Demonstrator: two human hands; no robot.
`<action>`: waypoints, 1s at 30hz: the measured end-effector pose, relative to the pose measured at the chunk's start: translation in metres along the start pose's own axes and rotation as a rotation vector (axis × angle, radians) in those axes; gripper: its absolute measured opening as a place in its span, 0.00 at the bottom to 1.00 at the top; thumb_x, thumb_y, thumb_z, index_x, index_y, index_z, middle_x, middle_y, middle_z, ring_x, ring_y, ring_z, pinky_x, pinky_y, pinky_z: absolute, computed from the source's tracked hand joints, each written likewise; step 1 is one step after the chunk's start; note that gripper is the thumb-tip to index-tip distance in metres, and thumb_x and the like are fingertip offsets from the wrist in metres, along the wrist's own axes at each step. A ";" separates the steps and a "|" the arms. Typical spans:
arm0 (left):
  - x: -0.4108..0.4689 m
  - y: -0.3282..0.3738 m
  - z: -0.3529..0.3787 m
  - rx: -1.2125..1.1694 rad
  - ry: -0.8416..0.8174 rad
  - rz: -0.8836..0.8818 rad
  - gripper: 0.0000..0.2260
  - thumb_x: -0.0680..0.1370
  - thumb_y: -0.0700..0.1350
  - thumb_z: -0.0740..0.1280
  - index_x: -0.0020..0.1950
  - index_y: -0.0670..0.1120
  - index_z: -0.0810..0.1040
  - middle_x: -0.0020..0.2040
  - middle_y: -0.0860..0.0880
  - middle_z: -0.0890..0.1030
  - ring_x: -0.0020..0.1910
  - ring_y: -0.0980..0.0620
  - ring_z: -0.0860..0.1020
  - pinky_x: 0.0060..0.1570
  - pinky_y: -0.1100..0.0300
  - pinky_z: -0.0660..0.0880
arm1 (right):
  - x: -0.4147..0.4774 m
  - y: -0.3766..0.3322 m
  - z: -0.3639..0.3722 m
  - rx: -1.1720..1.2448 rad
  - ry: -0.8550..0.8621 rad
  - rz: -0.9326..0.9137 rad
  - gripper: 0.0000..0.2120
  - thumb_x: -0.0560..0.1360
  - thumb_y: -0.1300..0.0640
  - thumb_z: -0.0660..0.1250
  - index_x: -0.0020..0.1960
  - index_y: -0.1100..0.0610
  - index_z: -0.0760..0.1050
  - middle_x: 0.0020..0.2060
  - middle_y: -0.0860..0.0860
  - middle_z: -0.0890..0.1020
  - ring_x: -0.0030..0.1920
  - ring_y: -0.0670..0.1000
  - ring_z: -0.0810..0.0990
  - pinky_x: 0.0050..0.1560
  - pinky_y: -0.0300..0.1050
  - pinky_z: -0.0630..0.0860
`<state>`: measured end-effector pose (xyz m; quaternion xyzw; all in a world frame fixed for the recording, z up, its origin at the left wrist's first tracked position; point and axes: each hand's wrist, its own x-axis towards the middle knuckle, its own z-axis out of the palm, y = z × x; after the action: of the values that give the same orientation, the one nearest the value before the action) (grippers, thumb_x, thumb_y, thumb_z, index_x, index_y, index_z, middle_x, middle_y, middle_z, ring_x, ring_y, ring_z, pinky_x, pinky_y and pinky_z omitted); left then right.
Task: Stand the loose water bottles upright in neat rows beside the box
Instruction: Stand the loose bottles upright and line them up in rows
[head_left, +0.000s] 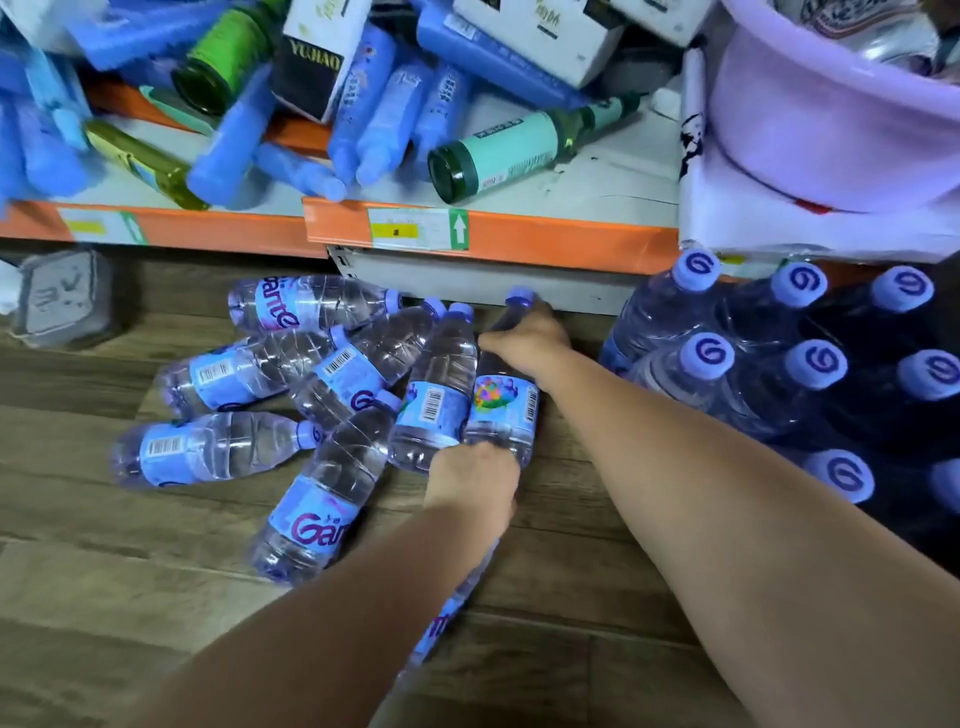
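Note:
Several loose water bottles (332, 374) with blue labels and lilac caps lie in a heap on the wooden floor. My right hand (524, 332) grips the shoulder of one lying bottle (504, 405) with a colourful label, just below its cap. My left hand (472, 483) sits at that bottle's base with curled fingers, gripping another bottle (441, 618) that runs back under my forearm. To the right, several upright bottles (709, 358) stand close together in rows, caps up.
An orange-edged shelf (519, 234) overhangs the floor just behind the heap, loaded with blue bottles, green glass bottles and cartons. A lilac basin (810, 119) sits at its right end. A grey square container (65, 299) lies on the floor at the left.

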<state>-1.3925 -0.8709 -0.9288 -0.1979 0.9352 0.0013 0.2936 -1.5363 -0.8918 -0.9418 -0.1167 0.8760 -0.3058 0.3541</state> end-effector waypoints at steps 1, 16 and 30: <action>0.000 0.000 0.001 -0.053 -0.004 -0.012 0.12 0.77 0.47 0.64 0.58 0.44 0.76 0.58 0.46 0.79 0.56 0.45 0.79 0.48 0.57 0.72 | -0.004 -0.006 -0.001 0.017 0.021 0.019 0.19 0.67 0.48 0.73 0.49 0.56 0.69 0.53 0.53 0.79 0.55 0.55 0.80 0.57 0.47 0.78; -0.032 -0.006 -0.019 0.013 -0.088 0.262 0.18 0.73 0.50 0.69 0.60 0.44 0.78 0.58 0.43 0.80 0.57 0.44 0.78 0.50 0.55 0.75 | -0.098 -0.023 -0.021 -0.457 0.111 -0.574 0.18 0.73 0.45 0.69 0.53 0.57 0.71 0.55 0.58 0.77 0.55 0.60 0.76 0.45 0.43 0.66; -0.071 0.010 -0.041 0.111 0.046 0.205 0.17 0.74 0.51 0.65 0.60 0.45 0.75 0.61 0.43 0.77 0.60 0.42 0.76 0.53 0.53 0.74 | -0.177 0.051 -0.089 -0.639 0.071 -0.587 0.21 0.72 0.52 0.69 0.30 0.50 0.59 0.33 0.47 0.70 0.40 0.51 0.70 0.39 0.42 0.64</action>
<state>-1.3655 -0.8404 -0.8568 -0.0847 0.9556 -0.0248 0.2810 -1.4695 -0.7371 -0.8265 -0.4539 0.8680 -0.1110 0.1678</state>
